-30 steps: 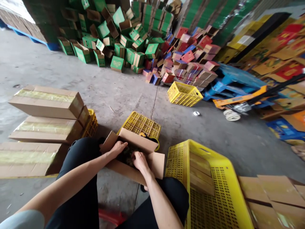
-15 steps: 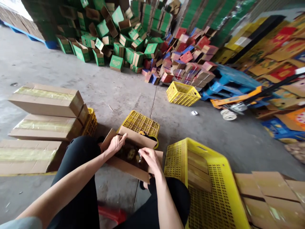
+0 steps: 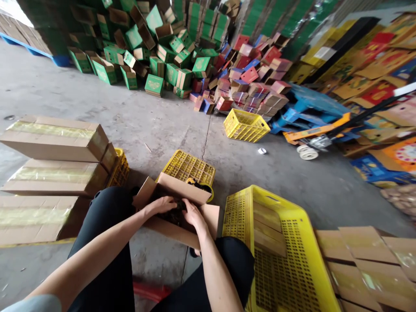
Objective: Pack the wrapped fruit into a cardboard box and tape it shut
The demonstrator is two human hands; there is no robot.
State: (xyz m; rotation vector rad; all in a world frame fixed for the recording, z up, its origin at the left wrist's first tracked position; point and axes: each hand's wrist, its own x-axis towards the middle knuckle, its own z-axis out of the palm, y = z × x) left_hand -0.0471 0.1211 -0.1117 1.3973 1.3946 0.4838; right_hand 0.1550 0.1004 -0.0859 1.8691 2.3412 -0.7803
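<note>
An open cardboard box (image 3: 185, 186) sits between my knees with its flaps folded outward. Inside it lie dark contents (image 3: 175, 213), too dim and blurred to name. My left hand (image 3: 165, 204) reaches in from the left, its fingers stretched over the contents and their tips partly hidden. From the right my right hand (image 3: 191, 212) reaches in close to the left one; its fingertips go down among the dark contents and do not show. Behind the box a yellow tape roll (image 3: 210, 193) stands on an upturned yellow crate (image 3: 195, 167).
Taped cartons (image 3: 48, 173) are stacked at my left. A large yellow crate (image 3: 292, 242) with flat cardboard inside stands at my right, beside more cartons (image 3: 373, 260). Farther off are a small yellow crate (image 3: 247, 125), a pallet jack (image 3: 318, 134) and heaped green boxes (image 3: 154, 84).
My left hand has left the box's far flap and dipped inside. My right hand, pinching a small thing before, has moved lower and left into the box. The view has shifted slightly.
</note>
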